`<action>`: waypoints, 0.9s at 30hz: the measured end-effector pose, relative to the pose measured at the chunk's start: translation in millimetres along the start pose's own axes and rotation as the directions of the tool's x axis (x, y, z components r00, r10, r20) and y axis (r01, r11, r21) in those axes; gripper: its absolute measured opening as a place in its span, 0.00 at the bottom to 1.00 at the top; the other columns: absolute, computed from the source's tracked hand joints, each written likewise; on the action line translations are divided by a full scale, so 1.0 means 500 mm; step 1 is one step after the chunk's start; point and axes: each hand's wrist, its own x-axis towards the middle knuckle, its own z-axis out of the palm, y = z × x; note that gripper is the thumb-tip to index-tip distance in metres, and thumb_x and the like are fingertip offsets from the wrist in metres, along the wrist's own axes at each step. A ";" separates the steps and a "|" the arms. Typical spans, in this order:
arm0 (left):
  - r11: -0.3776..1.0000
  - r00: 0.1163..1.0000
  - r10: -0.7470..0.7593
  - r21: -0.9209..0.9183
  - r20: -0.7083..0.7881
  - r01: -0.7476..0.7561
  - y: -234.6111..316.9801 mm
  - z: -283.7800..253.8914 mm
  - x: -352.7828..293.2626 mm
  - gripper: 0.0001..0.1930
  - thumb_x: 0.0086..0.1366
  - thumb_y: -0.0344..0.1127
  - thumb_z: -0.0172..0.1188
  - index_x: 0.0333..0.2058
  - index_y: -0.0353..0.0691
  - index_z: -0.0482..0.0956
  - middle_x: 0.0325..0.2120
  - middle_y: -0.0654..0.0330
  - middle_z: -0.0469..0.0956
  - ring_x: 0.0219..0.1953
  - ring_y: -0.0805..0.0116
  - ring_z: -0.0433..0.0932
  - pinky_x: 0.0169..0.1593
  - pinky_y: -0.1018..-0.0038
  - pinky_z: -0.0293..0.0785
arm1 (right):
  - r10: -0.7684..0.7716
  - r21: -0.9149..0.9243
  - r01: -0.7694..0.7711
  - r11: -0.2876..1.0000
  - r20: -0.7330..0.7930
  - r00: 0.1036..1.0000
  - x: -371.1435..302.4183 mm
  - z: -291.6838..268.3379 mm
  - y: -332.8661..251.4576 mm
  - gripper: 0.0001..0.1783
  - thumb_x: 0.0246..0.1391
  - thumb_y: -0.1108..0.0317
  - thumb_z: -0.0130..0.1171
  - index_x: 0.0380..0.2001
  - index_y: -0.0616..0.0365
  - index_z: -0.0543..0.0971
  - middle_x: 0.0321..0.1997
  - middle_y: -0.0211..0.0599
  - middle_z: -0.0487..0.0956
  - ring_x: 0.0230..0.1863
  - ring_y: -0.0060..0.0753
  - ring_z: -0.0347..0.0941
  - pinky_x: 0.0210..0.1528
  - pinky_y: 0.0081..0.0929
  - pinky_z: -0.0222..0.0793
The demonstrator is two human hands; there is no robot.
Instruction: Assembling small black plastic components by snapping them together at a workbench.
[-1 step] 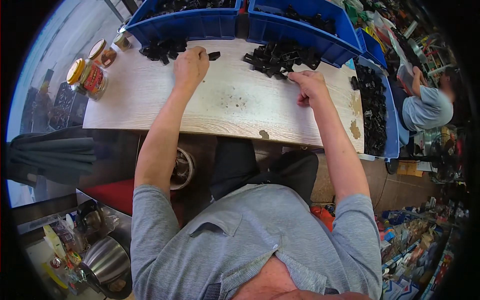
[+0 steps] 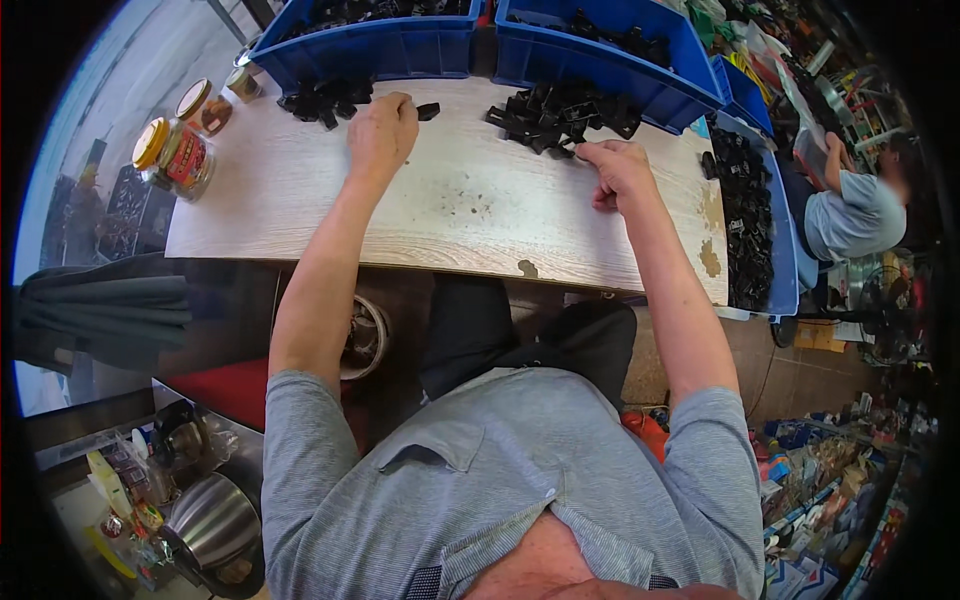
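Note:
My left hand (image 2: 382, 132) is closed, knuckles up, at the right end of a small heap of black plastic parts (image 2: 325, 100). One black plastic part (image 2: 428, 112) shows just right of its fingers; the hand hides whether they grip it. My right hand (image 2: 620, 172) reaches the near edge of a bigger pile of black plastic parts (image 2: 560, 115). Its thumb and index finger pinch the end of a small black part (image 2: 570, 149), while the other fingers curl under. Both piles lie on the pale wood-grain table (image 2: 330, 215).
Two blue bins (image 2: 370, 52) (image 2: 610, 72) of black parts stand along the table's far edge. Another blue bin (image 2: 785, 250), full of black parts, adjoins the right side. Jars with yellow lids (image 2: 185, 160) stand at the left. A person (image 2: 855, 210) sits beyond at far right.

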 end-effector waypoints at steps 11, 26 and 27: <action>0.917 0.908 0.398 0.019 -0.126 -0.399 0.025 0.012 -0.074 0.13 0.63 0.33 0.62 0.46 0.42 0.85 0.37 0.54 0.84 0.40 0.53 0.80 0.47 0.65 0.76 | -0.068 0.112 0.068 0.991 0.000 0.998 -0.015 -0.008 0.021 0.14 0.52 0.59 0.69 0.35 0.58 0.82 0.17 0.27 0.68 0.12 0.26 0.67 0.14 0.30 0.69; 0.799 0.982 0.184 -0.587 0.037 -0.127 0.165 0.003 -0.171 0.14 0.65 0.31 0.62 0.48 0.37 0.84 0.37 0.51 0.85 0.29 0.63 0.82 0.35 0.71 0.78 | -0.178 0.016 0.177 0.984 0.116 0.977 -0.033 0.008 0.040 0.08 0.54 0.65 0.69 0.36 0.51 0.81 0.17 0.22 0.69 0.11 0.19 0.65 0.13 0.26 0.66; 0.790 0.983 0.180 -0.601 0.033 -0.124 0.171 0.004 -0.173 0.14 0.64 0.30 0.62 0.48 0.37 0.84 0.37 0.52 0.85 0.26 0.65 0.81 0.34 0.71 0.77 | -0.186 0.018 0.185 0.982 0.150 0.971 -0.039 0.005 0.044 0.08 0.54 0.67 0.68 0.36 0.52 0.81 0.17 0.22 0.70 0.12 0.19 0.66 0.13 0.25 0.66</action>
